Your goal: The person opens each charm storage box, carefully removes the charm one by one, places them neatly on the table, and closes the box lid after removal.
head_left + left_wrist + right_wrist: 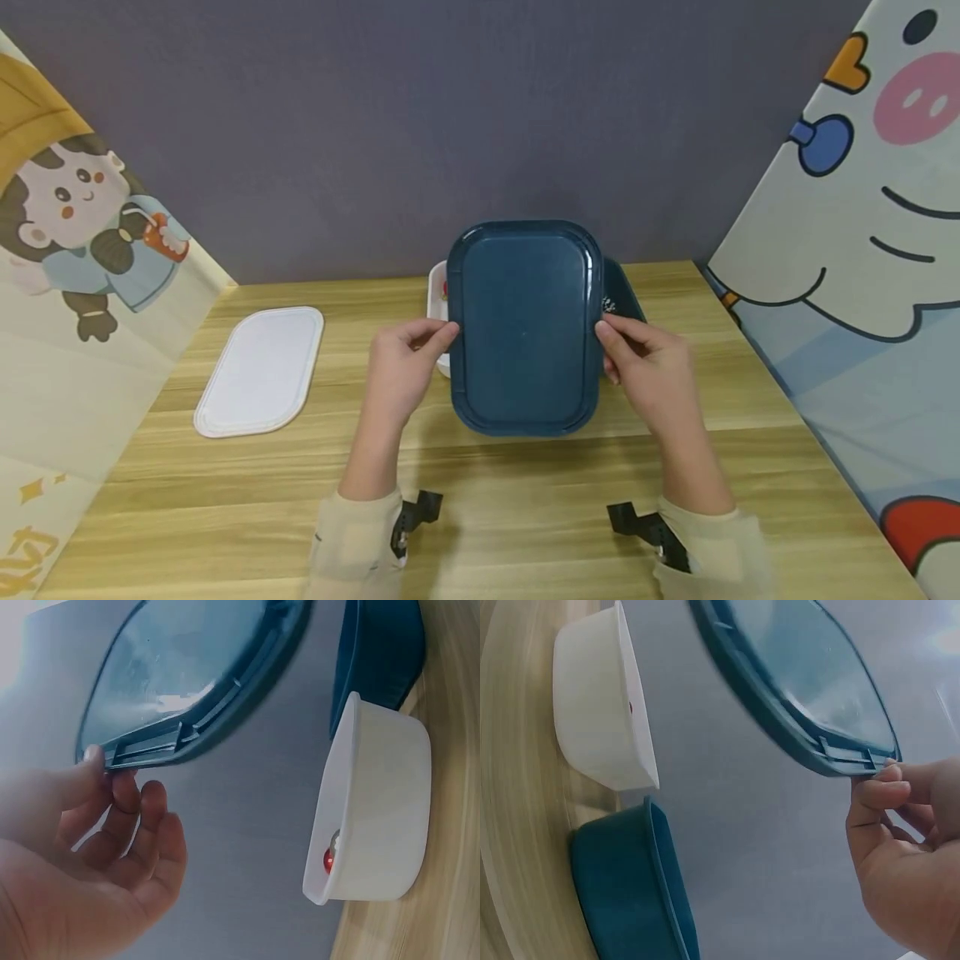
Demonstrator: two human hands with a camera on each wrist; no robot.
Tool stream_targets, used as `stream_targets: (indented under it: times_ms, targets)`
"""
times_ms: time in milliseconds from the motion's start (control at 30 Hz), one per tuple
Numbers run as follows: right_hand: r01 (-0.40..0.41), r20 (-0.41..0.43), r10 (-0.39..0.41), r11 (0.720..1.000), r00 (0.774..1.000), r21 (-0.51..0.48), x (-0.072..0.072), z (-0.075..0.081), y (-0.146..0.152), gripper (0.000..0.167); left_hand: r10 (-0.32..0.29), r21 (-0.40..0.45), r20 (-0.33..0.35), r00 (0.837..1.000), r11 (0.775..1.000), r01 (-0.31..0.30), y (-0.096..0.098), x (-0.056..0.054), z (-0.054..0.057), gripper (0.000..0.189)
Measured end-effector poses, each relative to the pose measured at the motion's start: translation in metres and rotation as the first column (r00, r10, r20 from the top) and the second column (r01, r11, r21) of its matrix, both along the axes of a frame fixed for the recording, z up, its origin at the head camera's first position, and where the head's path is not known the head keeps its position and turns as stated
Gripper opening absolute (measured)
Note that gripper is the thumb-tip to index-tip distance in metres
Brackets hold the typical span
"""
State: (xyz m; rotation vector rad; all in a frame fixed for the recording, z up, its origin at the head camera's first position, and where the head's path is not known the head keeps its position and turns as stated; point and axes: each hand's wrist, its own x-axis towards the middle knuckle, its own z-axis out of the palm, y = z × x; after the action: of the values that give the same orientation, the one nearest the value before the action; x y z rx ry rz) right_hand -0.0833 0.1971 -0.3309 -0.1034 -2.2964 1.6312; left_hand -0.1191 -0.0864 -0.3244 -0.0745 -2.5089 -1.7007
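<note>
A dark teal lid with rounded corners is held up between both hands, above the table. My left hand pinches its left edge between thumb and fingers. On the opposite edge my right hand pinches it the same way. Behind the lid, mostly hidden in the head view, stand a white box and a teal box, side by side. Small red and silvery items show inside the white box. Some pale speckled bits show at the teal box.
A white lid lies flat on the left part of the wooden table. A grey wall rises at the table's back edge. Panels with cartoon pictures flank the table on the left and right.
</note>
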Motion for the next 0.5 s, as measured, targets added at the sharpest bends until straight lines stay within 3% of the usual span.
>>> stream_targets:
  times_ms: [167, 500]
  targets:
    - [-0.015, 0.021, 0.016, 0.998, 1.0, -0.063, -0.0028, -0.0016, -0.0013, 0.032, -0.029, -0.011, -0.007, 1.0, 1.0, 0.029, -0.0008, 0.0007, -0.0004, 0.026]
    - [-0.016, 0.081, 0.022, 0.997, 0.996, -0.078, -0.005, -0.0018, -0.0041, 0.036, -0.013, -0.022, 0.027, 1.0, 1.0, 0.014, -0.0033, -0.0003, 0.0, 0.028]
